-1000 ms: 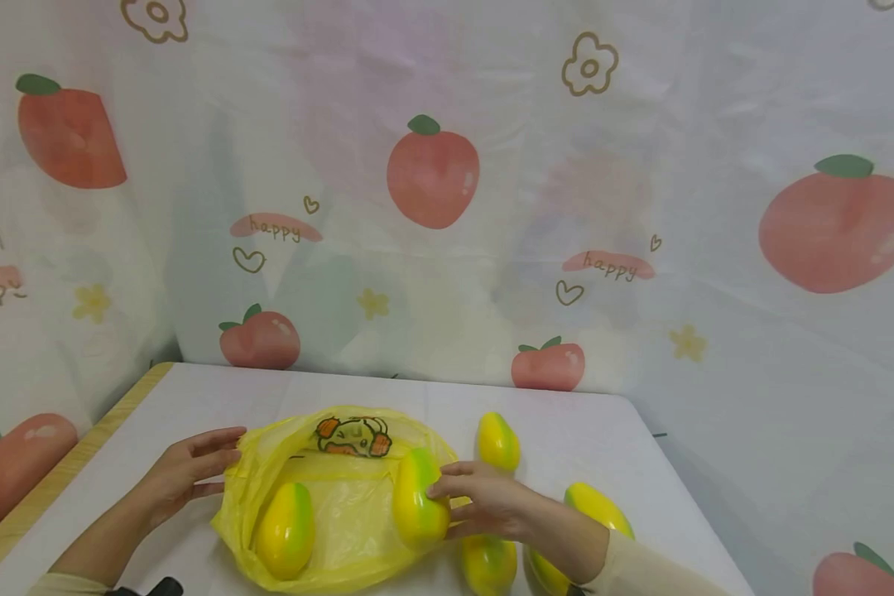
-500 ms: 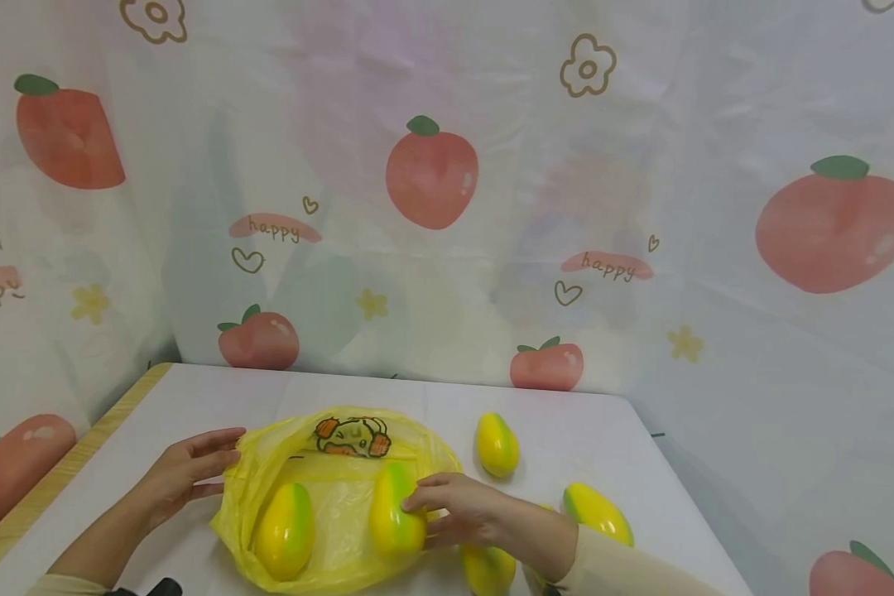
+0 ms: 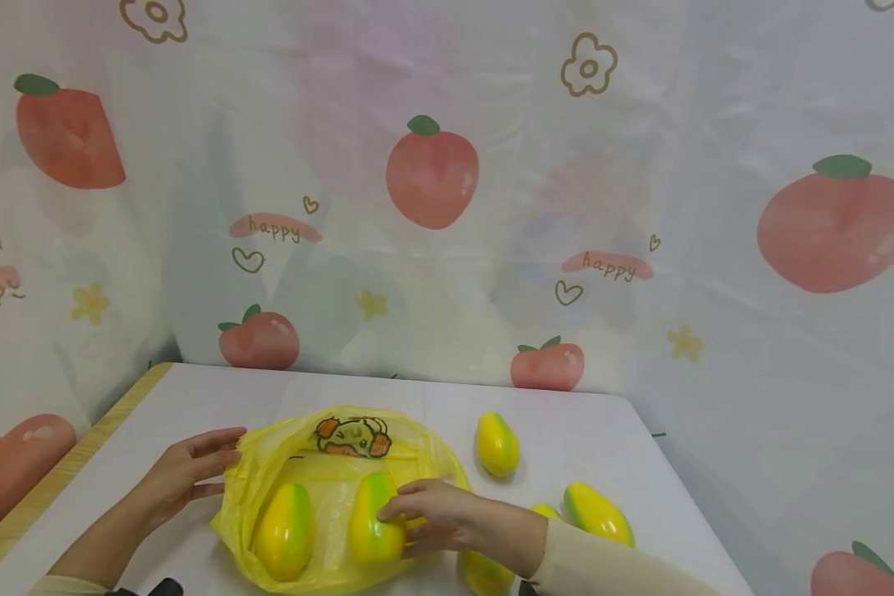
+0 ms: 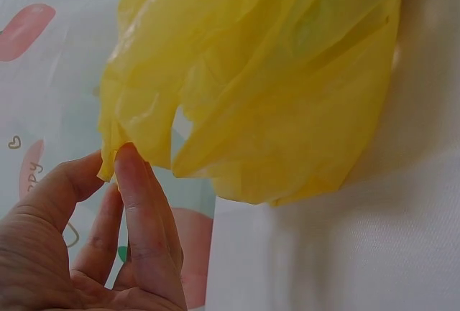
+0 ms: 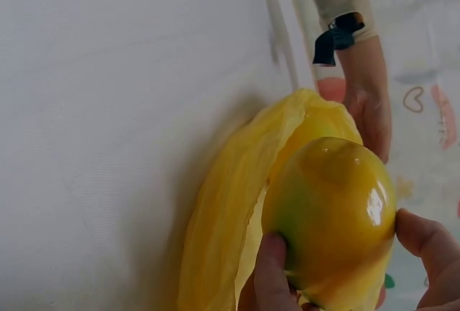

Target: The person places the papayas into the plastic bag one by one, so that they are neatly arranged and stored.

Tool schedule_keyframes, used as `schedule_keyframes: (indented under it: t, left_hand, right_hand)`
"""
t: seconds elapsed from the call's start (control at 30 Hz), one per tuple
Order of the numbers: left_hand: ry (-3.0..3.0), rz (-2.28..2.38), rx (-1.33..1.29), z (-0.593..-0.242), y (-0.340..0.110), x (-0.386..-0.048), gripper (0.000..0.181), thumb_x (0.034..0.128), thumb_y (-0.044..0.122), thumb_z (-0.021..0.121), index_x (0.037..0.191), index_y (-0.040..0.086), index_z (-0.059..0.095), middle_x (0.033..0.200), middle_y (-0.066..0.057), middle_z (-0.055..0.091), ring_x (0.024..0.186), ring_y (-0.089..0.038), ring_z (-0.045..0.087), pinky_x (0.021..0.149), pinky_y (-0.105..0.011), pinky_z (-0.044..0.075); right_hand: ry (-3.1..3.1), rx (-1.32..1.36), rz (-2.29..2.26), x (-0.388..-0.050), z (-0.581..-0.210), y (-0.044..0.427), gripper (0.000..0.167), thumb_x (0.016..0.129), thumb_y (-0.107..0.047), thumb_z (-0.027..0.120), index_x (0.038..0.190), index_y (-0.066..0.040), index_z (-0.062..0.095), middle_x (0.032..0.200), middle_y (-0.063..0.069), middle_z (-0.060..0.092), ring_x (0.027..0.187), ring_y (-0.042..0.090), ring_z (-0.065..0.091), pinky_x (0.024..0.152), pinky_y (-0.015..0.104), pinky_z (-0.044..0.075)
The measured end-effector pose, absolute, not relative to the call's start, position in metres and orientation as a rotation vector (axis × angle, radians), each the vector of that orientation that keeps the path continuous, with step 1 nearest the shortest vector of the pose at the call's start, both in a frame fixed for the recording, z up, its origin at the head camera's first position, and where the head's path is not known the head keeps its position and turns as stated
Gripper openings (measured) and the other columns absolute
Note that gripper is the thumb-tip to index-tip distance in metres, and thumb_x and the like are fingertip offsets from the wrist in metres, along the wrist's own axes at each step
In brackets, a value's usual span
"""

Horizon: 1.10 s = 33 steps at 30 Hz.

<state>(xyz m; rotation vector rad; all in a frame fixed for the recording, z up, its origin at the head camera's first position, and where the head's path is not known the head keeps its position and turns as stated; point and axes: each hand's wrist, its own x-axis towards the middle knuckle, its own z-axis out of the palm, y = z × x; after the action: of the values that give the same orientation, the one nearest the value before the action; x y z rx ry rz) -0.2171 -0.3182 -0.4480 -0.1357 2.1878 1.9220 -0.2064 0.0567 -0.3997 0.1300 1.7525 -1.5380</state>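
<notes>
A thin yellow plastic bag (image 3: 428, 443) lies with its mouth wide, a cartoon face printed on its far side. At its left edge my left hand (image 3: 182, 473) pinches the plastic between thumb and fingers, as the left wrist view shows on the bag (image 4: 273, 103). My right hand (image 3: 447, 515) grips a yellow-green mango (image 3: 372, 521) from its right side, within the bag's mouth; thumb and fingers stand on opposite sides of the mango (image 5: 330, 210) in the right wrist view. Another mango (image 3: 285, 534) lies inside the bag on the left.
To the right of the bag, one mango (image 3: 497, 445) lies farther back and another mango (image 3: 598, 513) lies nearer the right edge. More mangoes, such as a mango (image 3: 487, 573), are partly hidden by my right arm. A white cloth covers the table (image 3: 231, 389).
My right hand has carried its mango leftward and slightly down, deeper into the bag's mouth. The left hand stays at the bag's edge.
</notes>
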Motion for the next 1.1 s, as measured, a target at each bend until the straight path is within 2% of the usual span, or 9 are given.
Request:
schedule_keyframes:
  t: [0.43,0.63,0.93,1.1]
  left_hand:
    - [2.181,1.935,-0.140,-0.447,-0.319,-0.217,0.065,0.0961,0.028,0.065,0.149,0.001,0.038,0.134,-0.003,0.057,0.098,-0.006,0.066,0.086,-0.036,0.059]
    - [2.171,1.939,-0.123,-0.449,-0.320,-0.218,0.063,0.0969,0.027,0.063,0.149,0.001,0.039,0.133,-0.001,0.057,0.099,-0.007,0.066,0.087,-0.037,0.058]
    - [2.155,1.951,-0.120,-0.449,-0.320,-0.218,0.064,0.0966,0.028,0.064,0.149,0.002,0.039,0.131,0.003,0.057,0.099,-0.006,0.065,0.087,-0.037,0.058]
    - [2.166,1.933,-0.124,-0.448,-0.320,-0.218,0.065,0.0968,0.029,0.064,0.150,0.001,0.037,0.131,0.002,0.057,0.099,-0.005,0.065,0.087,-0.036,0.058]
  right_hand:
    - [1.733,0.043,-1.510,-0.207,-0.408,0.038,0.065,0.086,-0.011,0.068,0.139,0.011,0.036,0.123,0.025,0.052,0.116,0.043,0.058,0.099,0.052,0.050]
    - [1.722,0.050,-1.515,-0.206,-0.412,0.029,0.063,0.086,-0.008,0.069,0.137,0.012,0.038,0.123,0.026,0.051,0.117,0.047,0.057,0.099,0.052,0.050]
    - [1.775,0.071,-1.496,-0.207,-0.422,0.014,0.049,0.084,-0.008,0.071,0.124,0.007,0.048,0.113,0.022,0.050,0.115,0.053,0.055,0.094,0.049,0.054]
    - [1.812,0.062,-1.477,-0.206,-0.422,0.009,0.045,0.084,-0.009,0.072,0.120,0.006,0.051,0.110,0.020,0.048,0.112,0.049,0.059,0.093,0.046,0.055]
